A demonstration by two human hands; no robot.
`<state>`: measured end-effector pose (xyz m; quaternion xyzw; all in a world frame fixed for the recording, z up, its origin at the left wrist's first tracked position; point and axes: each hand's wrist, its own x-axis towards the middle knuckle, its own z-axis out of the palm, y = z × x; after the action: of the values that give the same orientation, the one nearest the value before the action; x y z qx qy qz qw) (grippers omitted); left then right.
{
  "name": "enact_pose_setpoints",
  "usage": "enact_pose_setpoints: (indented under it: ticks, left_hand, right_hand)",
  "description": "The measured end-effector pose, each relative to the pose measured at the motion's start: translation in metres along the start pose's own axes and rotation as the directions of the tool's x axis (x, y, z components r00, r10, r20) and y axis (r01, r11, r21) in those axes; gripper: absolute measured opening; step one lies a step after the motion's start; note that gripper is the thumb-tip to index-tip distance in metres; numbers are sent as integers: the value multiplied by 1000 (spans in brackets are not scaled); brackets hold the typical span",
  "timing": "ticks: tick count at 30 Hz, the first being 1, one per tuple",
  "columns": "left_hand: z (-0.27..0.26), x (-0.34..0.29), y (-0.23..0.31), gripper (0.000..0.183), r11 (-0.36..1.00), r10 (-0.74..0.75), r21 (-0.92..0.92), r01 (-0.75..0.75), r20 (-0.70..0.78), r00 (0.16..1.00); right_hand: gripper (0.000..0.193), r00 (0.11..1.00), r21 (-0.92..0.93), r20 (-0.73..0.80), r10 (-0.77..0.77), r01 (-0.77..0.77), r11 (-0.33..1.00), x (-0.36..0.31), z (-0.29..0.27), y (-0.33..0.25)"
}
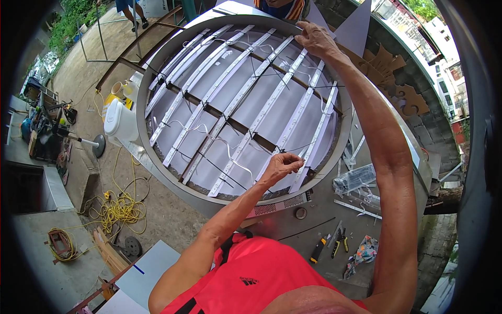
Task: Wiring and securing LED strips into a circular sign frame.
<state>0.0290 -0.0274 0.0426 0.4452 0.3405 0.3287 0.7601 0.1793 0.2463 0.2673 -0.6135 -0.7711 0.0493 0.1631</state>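
A large round metal frame [140, 112] lies in front of me, with a whitish panel inside. Several white LED strips [260, 118] run across it on dark crossbars, tied with black cable ties [234, 178]. A thin white wire [228, 152] loops over the strips. My left hand [282, 167] is pinched above the near right strips; what its fingers hold, if anything, is too small to make out. At the far right edge, my right hand [317, 41] has its bent fingers around the frame's rim, close to a strip end.
Pliers [340, 245], a yellow-black cutter [317, 250], a tape roll [300, 213] and a patterned cloth [363, 255] lie on the near right surface. A white plastic container [119, 120] stands left of the frame. Yellow cord [119, 212] tangles on the floor. Another person [282, 8] is beyond the frame.
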Motion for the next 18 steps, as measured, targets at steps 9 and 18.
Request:
enact_pose_setpoints:
  ticks: [9, 18]
  left_hand:
    - [1, -1, 2, 25, 998, -22, -64, 22, 4, 1000]
    - [3, 5, -1, 28, 997, -71, -34, 74, 59, 996]
  right_hand:
    - [80, 948, -114, -183, -259, 241, 964, 36, 10, -2]
    - [27, 733, -237, 6, -680, 662, 711, 81, 13, 77]
